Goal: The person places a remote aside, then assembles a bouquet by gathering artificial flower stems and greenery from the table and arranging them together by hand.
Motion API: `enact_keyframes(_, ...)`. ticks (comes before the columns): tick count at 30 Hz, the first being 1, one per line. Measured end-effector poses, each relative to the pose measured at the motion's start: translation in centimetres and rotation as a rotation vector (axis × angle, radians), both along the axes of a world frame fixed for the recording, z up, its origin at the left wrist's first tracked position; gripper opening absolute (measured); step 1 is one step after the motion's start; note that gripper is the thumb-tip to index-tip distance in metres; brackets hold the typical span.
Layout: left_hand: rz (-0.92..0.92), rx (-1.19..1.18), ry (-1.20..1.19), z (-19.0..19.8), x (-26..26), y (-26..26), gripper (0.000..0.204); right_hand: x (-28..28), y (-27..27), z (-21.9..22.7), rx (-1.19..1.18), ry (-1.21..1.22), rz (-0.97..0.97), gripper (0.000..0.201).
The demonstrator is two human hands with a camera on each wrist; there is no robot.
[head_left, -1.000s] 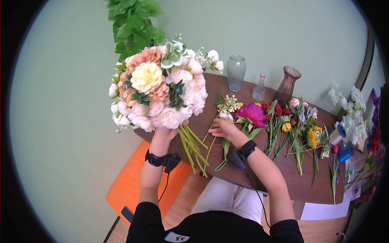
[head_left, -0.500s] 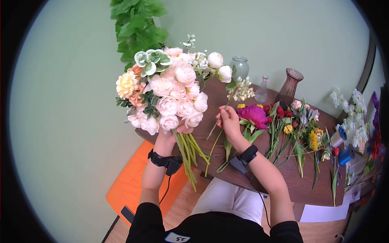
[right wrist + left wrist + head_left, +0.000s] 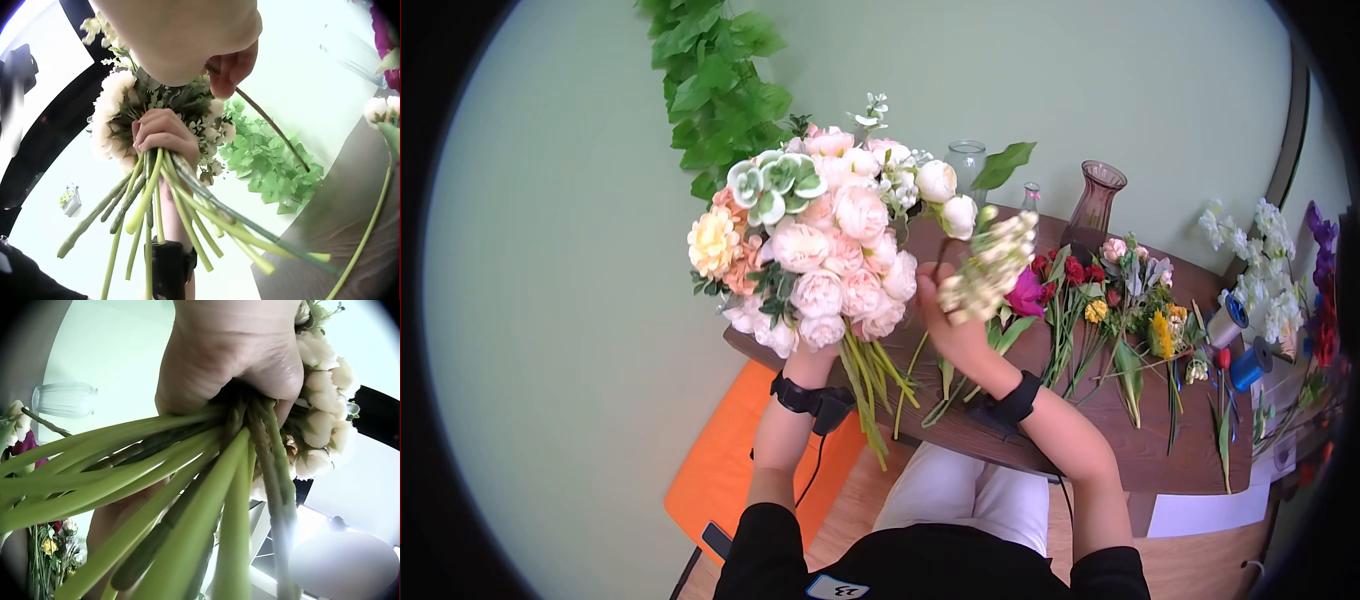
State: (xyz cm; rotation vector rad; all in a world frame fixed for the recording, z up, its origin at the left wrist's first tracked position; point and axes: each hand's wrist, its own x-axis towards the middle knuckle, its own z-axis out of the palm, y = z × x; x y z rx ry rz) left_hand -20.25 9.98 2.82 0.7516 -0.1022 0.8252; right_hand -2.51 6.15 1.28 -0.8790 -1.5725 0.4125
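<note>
1. I see the bouquet [image 3: 840, 240] left of the centre; the left hand [image 3: 165, 134] grips its stems, with fingers curled round them.
2. Beside it, the right hand [image 3: 955, 335] pinches the stem of a cream sprig [image 3: 990, 268].
3. To the right, loose flowers [image 3: 1075, 270] lie on the brown table [image 3: 990, 440], near a purple vase [image 3: 1095, 205].

Flower workspace — loose stems [image 3: 1080, 340], glass vases [image 3: 1095, 205], ribbon spools [image 3: 1250, 365]

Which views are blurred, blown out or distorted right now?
Head view: black rounded vignette, cream sprig smeared by blur; left wrist view: wall washed out, whitish glare lower right; right wrist view: wall nearly white in places, leafy garland readable.
</note>
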Motion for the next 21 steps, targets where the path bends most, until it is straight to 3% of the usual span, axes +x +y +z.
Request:
enact_keyframes(1, 0.004, 0.002, 0.004, -0.3, 0.0, -0.4, 0.036, 0.1, -0.4, -0.3, 0.127, -0.233, -0.080, 0.024)
enact_keyframes(2, 0.010, 0.005, 0.008, -0.7, -0.2, -0.8, 0.036, -0.1, -0.4, -0.3, 0.469, -0.443, -0.214, 0.028)
enact_keyframes(4, 0.023, 0.011, 0.014, -1.1, -0.1, -1.4, 0.036, -0.3, -1.9, 0.4, 0.533, -0.478, -0.236, 0.032)
enact_keyframes(5, 0.030, 0.014, 0.018, -1.3, -0.2, -1.7, 0.036, -1.1, -0.7, -1.2, 0.095, -0.173, 0.112, 0.034)
enact_keyframes(6, 0.038, 0.017, 0.021, -1.0, -0.2, -1.4, 0.036, -0.8, 0.0, -2.7, 0.097, -0.172, 0.111, 0.034)
enact_keyframes(8, 0.056, 0.021, 0.027, -1.0, -0.4, -1.5, 0.036, -0.6, -0.1, -2.2, 0.421, -0.478, -0.102, 0.034)
enact_keyframes(10, 0.075, 0.023, 0.034, -1.1, -0.5, -1.7, 0.036, -0.8, 0.0, -1.9, 0.346, -0.429, -0.053, 0.032)
enact_keyframes(13, 0.096, 0.028, 0.045, -0.5, -0.7, -1.2, 0.035, -0.6, -2.2, 1.2, 0.500, -0.435, -0.157, 0.023)
enact_keyframes(16, 0.115, 0.031, 0.058, -0.3, -0.5, -1.1, 0.035, -0.7, -3.1, 2.0, 0.362, -0.475, -0.221, 0.014)
enact_keyframes(17, 0.123, 0.032, 0.063, -0.3, -0.5, -1.1, 0.035, -0.3, -3.5, 1.9, 0.162, -0.660, -0.173, 0.029)
enact_keyframes(21, 0.155, 0.037, 0.074, -0.1, -0.3, -1.1, 0.035, -0.7, -3.6, 2.1, 0.167, -0.635, -0.180, 0.030)
